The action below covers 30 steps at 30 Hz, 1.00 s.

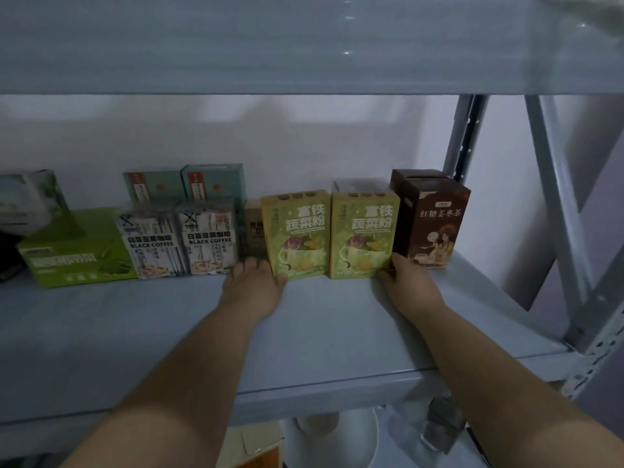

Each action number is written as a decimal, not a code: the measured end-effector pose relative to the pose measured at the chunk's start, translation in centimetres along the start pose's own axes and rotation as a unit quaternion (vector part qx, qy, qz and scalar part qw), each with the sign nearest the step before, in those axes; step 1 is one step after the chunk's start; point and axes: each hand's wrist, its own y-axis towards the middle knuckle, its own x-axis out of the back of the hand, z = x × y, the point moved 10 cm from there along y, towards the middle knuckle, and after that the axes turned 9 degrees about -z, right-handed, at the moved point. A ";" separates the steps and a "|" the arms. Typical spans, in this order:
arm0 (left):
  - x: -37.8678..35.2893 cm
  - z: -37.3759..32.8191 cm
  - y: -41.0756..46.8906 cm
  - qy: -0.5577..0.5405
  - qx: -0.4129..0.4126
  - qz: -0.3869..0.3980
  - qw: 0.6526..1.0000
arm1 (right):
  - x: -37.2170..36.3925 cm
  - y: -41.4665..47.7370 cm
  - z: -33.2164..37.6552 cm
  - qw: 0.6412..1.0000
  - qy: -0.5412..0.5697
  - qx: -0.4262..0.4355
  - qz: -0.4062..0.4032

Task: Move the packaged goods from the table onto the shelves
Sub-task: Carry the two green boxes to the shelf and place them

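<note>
Grey metal shelf, placing step. Left hand grips the left green box; right hand grips the right green box, beside the brown box. Next, probably: release, fetch more from the table.

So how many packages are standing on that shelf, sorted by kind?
Yellow-green vegetable powder boxes: 2
Black coffee packs: 2
Teal boxes at the back: 2
Dark brown tea boxes: 2, one behind the other
Wide green box: 1
Small dark box, partly hidden: 1
Blurred pale package at far left: 1
Total: 11
</note>
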 end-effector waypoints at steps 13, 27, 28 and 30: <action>-1.0 -0.9 1.3 -0.020 -0.038 -0.007 0.999 | 3.8 -1.8 1.6 0.984 0.065 0.000 -0.166; -1.0 -1.2 0.9 -0.026 -0.061 -0.009 0.998 | 1.5 0.1 -1.6 0.974 0.207 -0.089 -0.003; -1.0 -1.2 0.9 -0.024 -0.064 -0.008 0.998 | 1.8 -0.1 -1.5 0.974 0.209 -0.086 0.004; -1.1 -1.4 0.8 -0.023 -0.071 -0.005 0.997 | 2.6 -0.4 -1.9 0.980 0.181 -0.075 0.027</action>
